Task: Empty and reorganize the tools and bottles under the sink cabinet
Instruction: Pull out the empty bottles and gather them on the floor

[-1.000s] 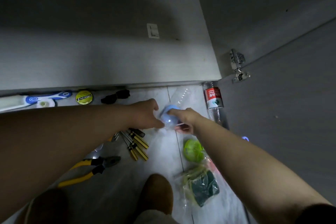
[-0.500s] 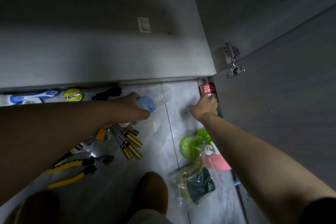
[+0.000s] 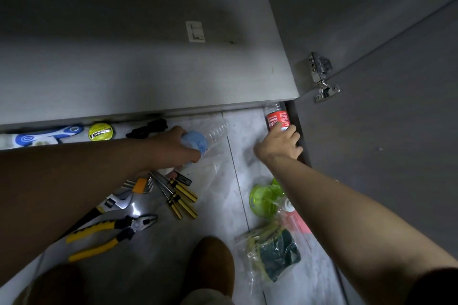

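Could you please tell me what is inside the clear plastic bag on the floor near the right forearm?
The clear plastic bag holds a dark green scouring pad and pale yellowish strips. Its right edge runs under the right forearm, so anything there is hidden.

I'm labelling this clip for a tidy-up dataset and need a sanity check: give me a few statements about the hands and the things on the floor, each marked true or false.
1. The left hand holds a clear bottle with a blue cap. True.
2. The right hand holds the yellow-handled pliers. False: the pliers lie untouched on the floor; the right hand grips the red-labelled bottle.
3. The screwdrivers with yellow and black handles lie on the floor. True.
4. The dark green scouring pad lies bare on the floor. False: it is inside a clear plastic bag.
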A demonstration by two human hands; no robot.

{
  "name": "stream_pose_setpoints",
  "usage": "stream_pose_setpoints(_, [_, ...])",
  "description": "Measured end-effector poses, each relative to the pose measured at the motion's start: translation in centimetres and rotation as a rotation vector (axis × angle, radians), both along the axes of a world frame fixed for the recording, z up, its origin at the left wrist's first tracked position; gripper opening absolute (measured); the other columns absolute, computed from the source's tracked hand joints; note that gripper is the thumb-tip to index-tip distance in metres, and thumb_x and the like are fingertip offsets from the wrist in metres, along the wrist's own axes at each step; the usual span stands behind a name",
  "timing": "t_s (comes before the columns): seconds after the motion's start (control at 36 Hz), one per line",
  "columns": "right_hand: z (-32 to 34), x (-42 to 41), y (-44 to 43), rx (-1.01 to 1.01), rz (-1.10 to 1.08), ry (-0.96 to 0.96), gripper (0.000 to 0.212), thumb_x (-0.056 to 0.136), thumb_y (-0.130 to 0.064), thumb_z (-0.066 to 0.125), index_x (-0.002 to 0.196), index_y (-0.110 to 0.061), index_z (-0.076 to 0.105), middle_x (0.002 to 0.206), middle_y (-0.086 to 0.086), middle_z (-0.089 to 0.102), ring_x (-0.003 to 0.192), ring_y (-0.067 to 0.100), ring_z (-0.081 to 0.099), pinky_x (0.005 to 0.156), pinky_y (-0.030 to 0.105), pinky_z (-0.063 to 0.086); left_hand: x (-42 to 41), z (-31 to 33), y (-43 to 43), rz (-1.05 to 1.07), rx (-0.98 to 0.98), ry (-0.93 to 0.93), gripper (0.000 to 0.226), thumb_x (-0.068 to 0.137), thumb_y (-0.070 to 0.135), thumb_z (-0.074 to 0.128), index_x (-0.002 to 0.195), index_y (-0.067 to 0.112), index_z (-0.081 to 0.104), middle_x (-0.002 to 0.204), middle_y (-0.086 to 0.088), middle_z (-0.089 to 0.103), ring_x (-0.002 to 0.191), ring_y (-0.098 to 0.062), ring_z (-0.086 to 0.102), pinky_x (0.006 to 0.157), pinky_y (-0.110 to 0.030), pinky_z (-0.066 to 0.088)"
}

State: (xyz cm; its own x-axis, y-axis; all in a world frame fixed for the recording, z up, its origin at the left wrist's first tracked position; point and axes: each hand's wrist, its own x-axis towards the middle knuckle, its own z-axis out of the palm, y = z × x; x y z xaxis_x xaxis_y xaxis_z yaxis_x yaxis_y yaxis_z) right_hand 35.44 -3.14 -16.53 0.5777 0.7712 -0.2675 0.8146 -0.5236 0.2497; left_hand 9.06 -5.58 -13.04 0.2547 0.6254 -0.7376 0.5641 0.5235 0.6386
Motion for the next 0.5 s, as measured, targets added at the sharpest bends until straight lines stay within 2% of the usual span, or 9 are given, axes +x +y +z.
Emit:
stream_pose_setpoints(0.11, [-0.5, 0.8, 0.2, -0.051, -0.141, 0.114, 0.094, 0.077, -0.039, 0.074, 0.149, -0.017, 0.018, 0.148, 0.014, 0.027, 0.136, 0.032, 0.031, 0.104, 0.052, 0.037, 0.1, -0.3, -0.2, -0.047, 0.034, 0.037, 0.057, 0.079, 0.035, 0.078, 0.124, 0.028, 0.043, 0.102, 0.0, 0.062, 0.085, -0.015, 0.066, 0.064, -0.029, 0.056])
stream_pose_setpoints(0.22, [-0.8, 1.9, 0.1, -0.025, -0.193, 0.098, 0.11, 0.073, -0.04, 0.081, 0.154, -0.014, 0.011, 0.146, 0.014, 0.029, 0.136, 0.031, 0.031, 0.104, 0.053, 0.038, -0.1, -0.5, -0.3, -0.077, 0.041, 0.068, 0.055, 0.079, 0.036, 0.076, 0.121, 0.03, 0.041, 0.099, 0.004, 0.06, 0.081, -0.01, 0.062, 0.054, -0.021, 0.045])
stream_pose_setpoints(0.33, [-0.6, 2.4, 0.3, 0.043, -0.123, 0.016, 0.095, 0.077, -0.043, 0.076, 0.149, -0.008, 0.027, 0.14, 0.011, 0.034, 0.133, 0.029, 0.034, 0.103, 0.05, 0.038, -0.2, -0.9, -0.3, -0.067, 0.045, 0.074, 0.056, 0.08, 0.033, 0.077, 0.124, 0.028, 0.043, 0.099, 0.004, 0.06, 0.08, -0.009, 0.061, 0.053, -0.021, 0.043])
stream_pose_setpoints(0.42, [-0.5, 2.2, 0.4, -0.009, -0.098, 0.031, 0.075, 0.082, -0.047, 0.069, 0.139, -0.007, 0.043, 0.134, 0.011, 0.035, 0.127, 0.031, 0.037, 0.1, 0.046, 0.038, -0.2, -1.0, -0.3, -0.076, 0.039, 0.071, 0.057, 0.08, 0.034, 0.077, 0.127, 0.027, 0.044, 0.101, 0.003, 0.06, 0.084, -0.009, 0.06, 0.057, -0.023, 0.044])
stream_pose_setpoints(0.5, [-0.6, 1.9, 0.3, -0.04, -0.102, 0.083, 0.077, 0.08, -0.043, 0.073, 0.14, -0.01, 0.037, 0.136, 0.013, 0.037, 0.128, 0.032, 0.036, 0.101, 0.046, 0.039, -0.2, -1.0, -0.3, -0.079, 0.028, 0.054, 0.057, 0.081, 0.033, 0.077, 0.126, 0.026, 0.044, 0.104, -0.001, 0.061, 0.087, -0.014, 0.063, 0.063, -0.025, 0.051])
